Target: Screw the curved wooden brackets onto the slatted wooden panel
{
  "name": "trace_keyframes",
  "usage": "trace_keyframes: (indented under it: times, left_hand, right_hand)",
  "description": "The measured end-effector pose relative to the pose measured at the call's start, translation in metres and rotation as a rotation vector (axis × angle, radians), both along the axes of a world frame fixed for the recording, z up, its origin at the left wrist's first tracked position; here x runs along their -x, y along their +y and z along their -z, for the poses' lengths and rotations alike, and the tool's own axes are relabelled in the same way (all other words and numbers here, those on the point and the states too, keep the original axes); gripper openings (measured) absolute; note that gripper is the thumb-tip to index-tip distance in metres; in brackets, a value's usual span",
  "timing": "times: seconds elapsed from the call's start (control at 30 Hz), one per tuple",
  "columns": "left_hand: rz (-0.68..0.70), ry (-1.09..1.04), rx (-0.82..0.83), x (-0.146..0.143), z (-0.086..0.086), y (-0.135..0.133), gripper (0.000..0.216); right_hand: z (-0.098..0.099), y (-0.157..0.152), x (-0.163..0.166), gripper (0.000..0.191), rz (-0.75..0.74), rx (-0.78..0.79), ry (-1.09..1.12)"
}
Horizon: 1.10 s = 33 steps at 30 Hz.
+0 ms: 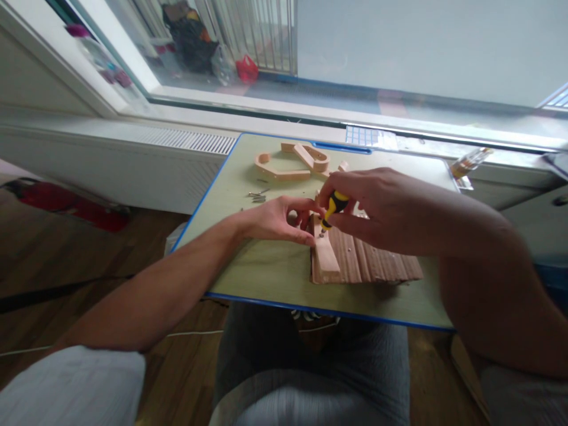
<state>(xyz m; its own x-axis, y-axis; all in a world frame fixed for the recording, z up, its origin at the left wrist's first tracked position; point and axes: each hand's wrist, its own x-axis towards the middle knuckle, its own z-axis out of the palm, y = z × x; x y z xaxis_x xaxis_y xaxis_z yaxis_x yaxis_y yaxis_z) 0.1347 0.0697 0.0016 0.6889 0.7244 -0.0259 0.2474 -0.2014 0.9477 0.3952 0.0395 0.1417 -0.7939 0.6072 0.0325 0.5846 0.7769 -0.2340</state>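
My right hand is closed round a short screwdriver with a yellow and black handle, held upright with its tip down on a wooden strip. That strip lies along the left edge of a ribbed wooden panel on the small green table. My left hand rests beside the strip's far end, fingers curled and pinched right next to the screwdriver tip; what they pinch is hidden.
Curved wooden parts lie at the back of the table, with a few loose screws near them. The table has a blue rim and sits over my lap. A radiator cover and window run behind; another screwdriver lies on the sill.
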Motion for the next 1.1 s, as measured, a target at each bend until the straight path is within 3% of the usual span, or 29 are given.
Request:
trace_keyframes:
  times: [0.23,0.67,0.9,1.1]
  left_hand:
    - [0.023,0.066,0.016,0.000,-0.003,-0.001,0.042]
    - [0.004,0.036,-0.012,-0.002,0.007,-0.001,0.066]
    - [-0.030,0.000,-0.209,-0.004,0.009,0.001,0.064]
    - [-0.016,-0.025,-0.147,-0.005,0.008,0.000,0.064]
  right_hand:
    - [0.001,0.002,0.006,0.016,0.095,-0.005,-0.020]
    - [0.006,0.001,0.014,0.039,0.188,-0.060,-0.088]
    - [0.006,0.005,0.015,0.043,0.254,-0.023,-0.059]
    - [0.006,0.006,0.008,0.041,0.220,-0.022,-0.072]
